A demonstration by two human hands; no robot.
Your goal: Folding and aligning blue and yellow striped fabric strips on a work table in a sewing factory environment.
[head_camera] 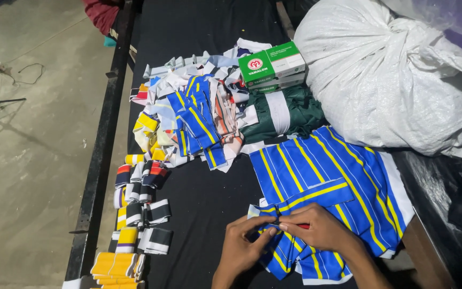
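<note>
1. I am working on a blue-and-yellow striped fabric piece at the near edge of the black tabletop, just in front of me.
2. My left hand pinches a fold of that piece between thumb and fingers, closed on the cloth.
3. My right hand is closed too, pressing on the same fold and gripping a small red-handled tool; its tip is hidden, so I cannot tell what kind it is.
4. I judge this to be a trimming or picking step at a seam; the next move calls for keeping the fold taut and steady.
5. A larger stack of striped garments lies just behind, touching my piece.
6. Farther back sit a green folded cloth, a green-and-white box and a white sack.
7. To the left lie a heap of mixed scraps and rows of folded rib cuffs.
</note>
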